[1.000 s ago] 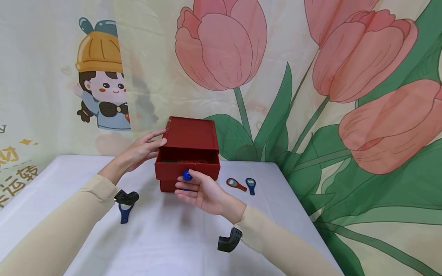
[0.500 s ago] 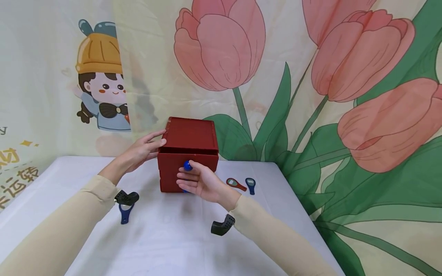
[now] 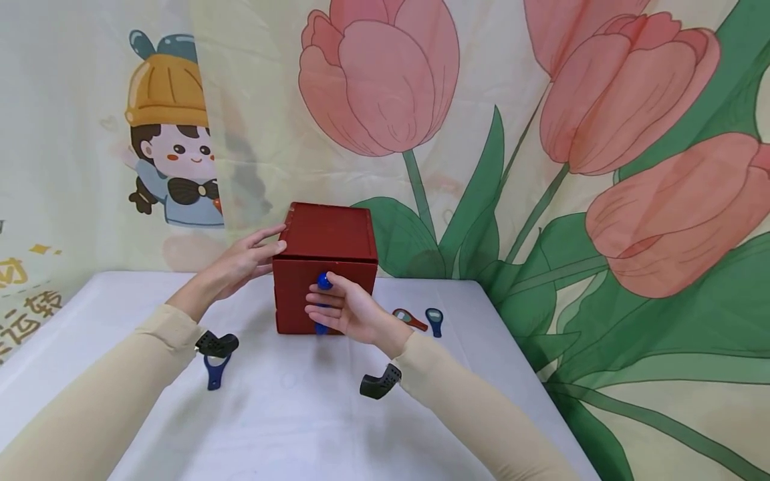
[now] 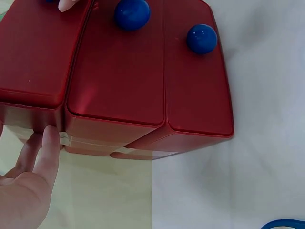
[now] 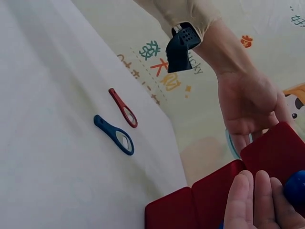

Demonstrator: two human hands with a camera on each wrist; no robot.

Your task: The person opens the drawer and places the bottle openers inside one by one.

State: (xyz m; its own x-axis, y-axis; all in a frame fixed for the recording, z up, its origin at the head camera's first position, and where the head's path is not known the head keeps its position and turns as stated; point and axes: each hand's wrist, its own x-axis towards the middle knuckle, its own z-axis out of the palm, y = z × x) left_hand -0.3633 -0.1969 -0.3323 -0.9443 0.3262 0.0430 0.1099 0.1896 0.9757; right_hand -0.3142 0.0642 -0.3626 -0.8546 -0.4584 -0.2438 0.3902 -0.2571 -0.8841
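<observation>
A red cabinet [image 3: 327,230] with three stacked drawers stands at the table's back, each drawer front bearing a round blue knob. All three fronts lie nearly flush. My left hand [image 3: 243,264] rests against the cabinet's upper left side, fingers extended; the left wrist view shows its fingertips [image 4: 50,136] on the side wall. At the top drawer is my right hand [image 3: 355,307], palm turned up. Its thumb touches the top blue knob [image 3: 325,281], while the other fingers [image 5: 240,195] stretch out almost straight in front of the drawers. The lower knobs are partly behind that hand.
On the white table [image 3: 289,414], a red bottle opener [image 3: 411,318] and a blue bottle opener [image 3: 434,322] lie right of the cabinet. Another blue bottle opener [image 3: 214,375] lies front left, partly under the left wrist camera. A printed backdrop [image 3: 259,133] hangs close behind.
The top drawer, pulled out a second ago, has slid back into the cabinet. My right hand moved forward with its knob. The left hand stayed against the side.
</observation>
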